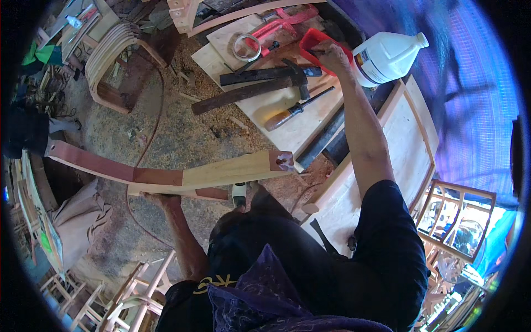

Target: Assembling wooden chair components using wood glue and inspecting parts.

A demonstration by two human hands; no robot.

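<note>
My left hand [160, 198] grips the underside of a long curved wooden piece [182, 174], part pale and part reddish brown, held level over the sawdust floor. Its pale end with a reddish patch [282, 160] points toward the workbench. My right hand [331, 55] reaches far forward and rests its fingers in a small red plastic container [314, 41] on the bench. A white plastic jug [387, 55] lies just right of that hand.
The pale workbench top [276, 110] carries a claw hammer [298, 77], a chisel with a wooden handle [290, 113], dark wooden bars [243, 93], a roll of tape [246, 47] and a red clamp [276, 27]. Bent wood frames [110, 61] stand at upper left, chair frames [456, 221] at right.
</note>
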